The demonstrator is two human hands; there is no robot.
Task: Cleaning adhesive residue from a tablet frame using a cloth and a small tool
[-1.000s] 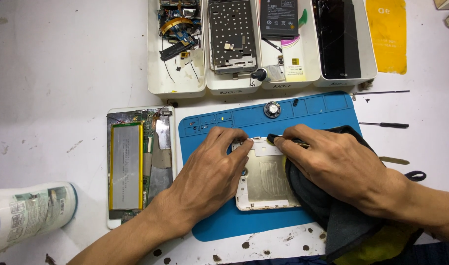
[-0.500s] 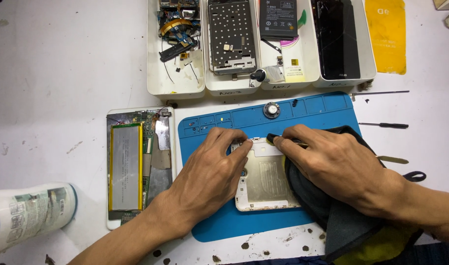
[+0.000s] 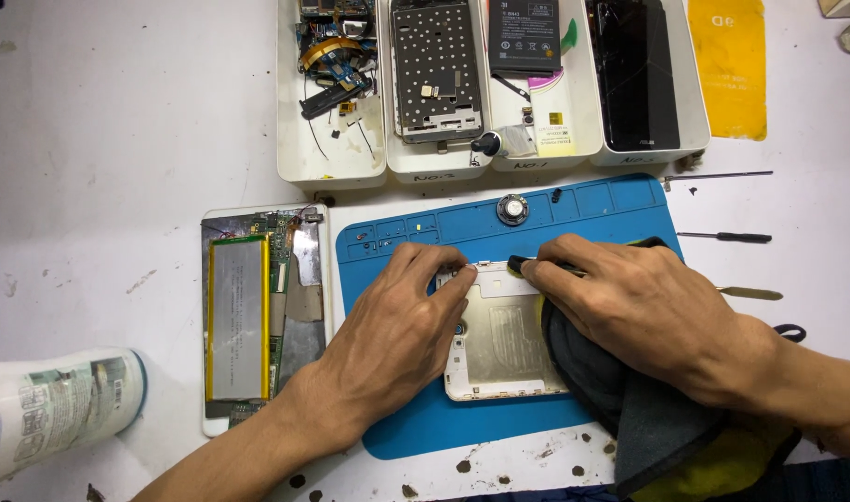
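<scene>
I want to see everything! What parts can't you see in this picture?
Head view only:
- The phone back: its right side is under the dark cloth, its left edge under the left hand.
- The black tool: mostly inside the right hand.
- The spray can: cut off by the left edge.

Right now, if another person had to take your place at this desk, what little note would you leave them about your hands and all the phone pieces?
Left hand: palm down, pressing on the silver phone back shell, fingertips at its top edge.
Right hand: grip closed on a small dark tool, tip at the shell's top edge; the hand rests on a dark cloth.
The shell lies on the blue mat. An opened tablet with its battery showing lies to the left. White trays behind hold removed parts.
Done: parts already sorted into the trays.
Left: the shell's top edge is being worked; the shell is not lifted.
</scene>
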